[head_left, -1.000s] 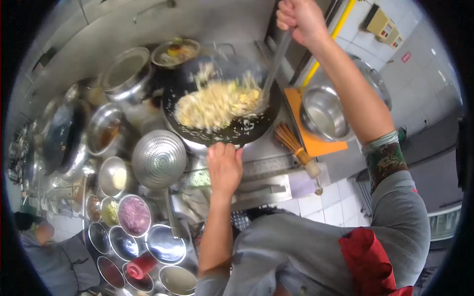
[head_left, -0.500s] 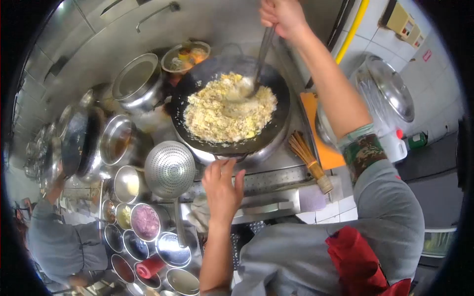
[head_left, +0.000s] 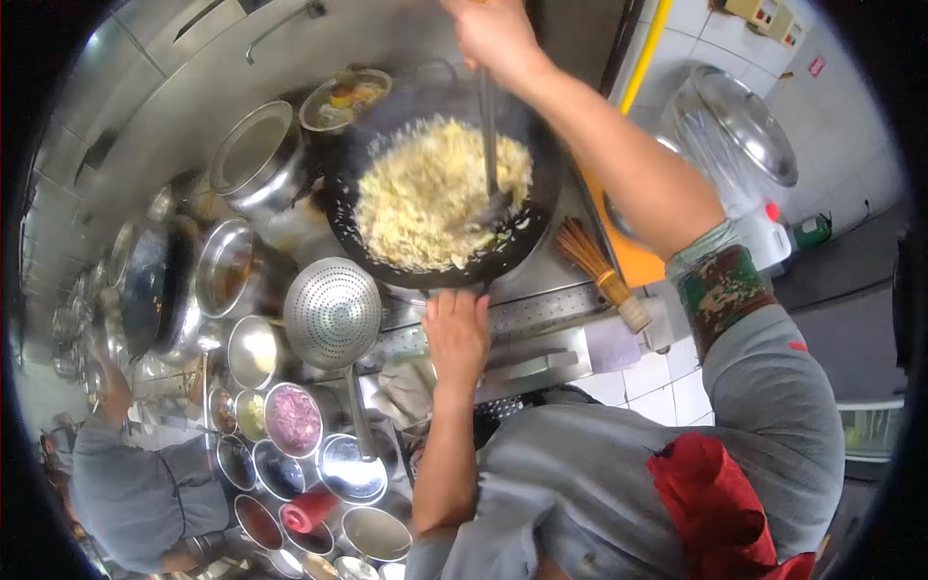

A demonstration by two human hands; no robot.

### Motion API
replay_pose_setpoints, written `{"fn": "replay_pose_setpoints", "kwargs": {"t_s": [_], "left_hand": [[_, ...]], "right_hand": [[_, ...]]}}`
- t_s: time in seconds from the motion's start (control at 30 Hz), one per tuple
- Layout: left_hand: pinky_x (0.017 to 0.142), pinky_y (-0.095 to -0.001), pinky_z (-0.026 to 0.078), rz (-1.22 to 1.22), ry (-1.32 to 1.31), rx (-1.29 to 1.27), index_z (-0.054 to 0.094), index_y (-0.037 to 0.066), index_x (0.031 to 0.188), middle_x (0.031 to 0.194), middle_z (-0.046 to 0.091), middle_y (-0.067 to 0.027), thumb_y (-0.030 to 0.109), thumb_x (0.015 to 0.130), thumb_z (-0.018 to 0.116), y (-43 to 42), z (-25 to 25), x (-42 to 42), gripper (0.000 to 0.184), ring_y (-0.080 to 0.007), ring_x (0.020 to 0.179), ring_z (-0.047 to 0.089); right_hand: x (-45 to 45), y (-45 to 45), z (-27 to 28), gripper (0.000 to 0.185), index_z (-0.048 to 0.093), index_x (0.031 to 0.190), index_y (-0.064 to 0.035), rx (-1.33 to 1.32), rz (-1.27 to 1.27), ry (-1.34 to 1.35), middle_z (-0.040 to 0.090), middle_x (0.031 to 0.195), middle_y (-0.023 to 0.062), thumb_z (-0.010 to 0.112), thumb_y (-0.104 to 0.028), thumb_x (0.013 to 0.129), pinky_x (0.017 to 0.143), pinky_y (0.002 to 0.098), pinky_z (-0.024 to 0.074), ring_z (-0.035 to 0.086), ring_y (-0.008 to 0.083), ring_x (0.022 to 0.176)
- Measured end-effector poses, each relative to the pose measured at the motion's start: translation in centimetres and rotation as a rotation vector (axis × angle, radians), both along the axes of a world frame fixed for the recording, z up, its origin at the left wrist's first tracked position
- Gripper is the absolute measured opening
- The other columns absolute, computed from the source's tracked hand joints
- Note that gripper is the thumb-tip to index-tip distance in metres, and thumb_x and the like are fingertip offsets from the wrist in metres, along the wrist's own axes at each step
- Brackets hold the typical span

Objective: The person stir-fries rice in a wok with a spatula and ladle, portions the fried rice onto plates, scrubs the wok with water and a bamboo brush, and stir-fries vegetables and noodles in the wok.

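A dark wok (head_left: 543, 208) sits on the stove, holding fried rice (head_left: 416, 198) with yellow egg bits, blurred by motion. My right hand (head_left: 498, 43), at the top of the view, is closed around the upright handle of a ladle (head_left: 489, 130). The ladle's bowl is down in the rice at the wok's right side. At the near rim, my left hand (head_left: 456, 333) has its fingers curled over the wok's handle, which they mostly hide. A perforated skimmer (head_left: 333, 311) rests just left of that hand.
A bamboo brush (head_left: 604, 275) lies right of the wok beside an orange board (head_left: 633, 259). Metal pots (head_left: 256, 159) stand at left. Several ingredient bowls, one with pink slices (head_left: 293, 420), fill the lower left. Another person (head_left: 135, 483) stands at far left.
My left hand has gone from loosely spread fingers near the handle to a grip on it. My right hand and the ladle have shifted; the ladle's bowl is lower, and the rice has been tossed about.
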State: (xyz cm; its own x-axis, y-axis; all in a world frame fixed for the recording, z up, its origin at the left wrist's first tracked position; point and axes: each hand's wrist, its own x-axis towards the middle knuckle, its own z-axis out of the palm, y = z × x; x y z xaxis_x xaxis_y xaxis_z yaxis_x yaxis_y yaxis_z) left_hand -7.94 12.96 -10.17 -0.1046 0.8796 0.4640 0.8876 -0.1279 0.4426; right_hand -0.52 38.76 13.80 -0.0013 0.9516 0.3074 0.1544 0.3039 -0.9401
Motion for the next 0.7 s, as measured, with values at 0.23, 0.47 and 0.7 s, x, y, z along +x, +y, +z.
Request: {"fn": "replay_pose_setpoints", "kwargs": {"t_s": [0.23, 0.47, 0.7], "left_hand": [[0.077, -0.0479, 0.039, -0.079, -0.128, 0.099, 0.058, 0.005, 0.086, 0.087, 0.053, -0.0143, 0.014, 0.082, 0.071, -4.1, 6.0, -1.1, 0.017, -0.0352, 0.088, 0.051], [0.077, -0.0476, 0.040, -0.004, -0.029, -0.023, 0.059, 0.005, 0.089, 0.090, 0.053, -0.0156, 0.021, 0.087, 0.066, -3.5, -3.1, -0.1, 0.018, -0.0369, 0.089, 0.050], [0.076, -0.0486, 0.040, 0.012, -0.075, 0.060, 0.058, 0.004, 0.088, 0.092, 0.054, -0.0149, 0.022, 0.088, 0.065, 1.1, 1.3, -1.3, 0.020, -0.0369, 0.092, 0.051]], "right_hand": [[1.8, -1.3, 1.0, 0.031, 0.049, 0.072, -0.0094, 0.052, 0.205, 0.339, 0.042, 0.052, -0.0028, 0.059, -0.025, 0.097, 0.038, 0.0322, 0.0333, 0.040, 0.0141, 0.039], [-2.1, -2.8, -3.7, 0.037, 0.044, 0.068, -0.0106, 0.407, 0.160, 0.136, 0.038, 0.049, -0.0034, 0.062, -0.027, 0.096, 0.039, 0.0309, 0.0327, 0.038, 0.0111, 0.038], [0.8, -5.1, -3.1, 0.036, 0.046, 0.073, -0.0091, 0.130, 0.242, 0.351, 0.040, 0.054, -0.0015, 0.064, -0.030, 0.095, 0.039, 0.0291, 0.0321, 0.038, 0.0106, 0.042]]}}
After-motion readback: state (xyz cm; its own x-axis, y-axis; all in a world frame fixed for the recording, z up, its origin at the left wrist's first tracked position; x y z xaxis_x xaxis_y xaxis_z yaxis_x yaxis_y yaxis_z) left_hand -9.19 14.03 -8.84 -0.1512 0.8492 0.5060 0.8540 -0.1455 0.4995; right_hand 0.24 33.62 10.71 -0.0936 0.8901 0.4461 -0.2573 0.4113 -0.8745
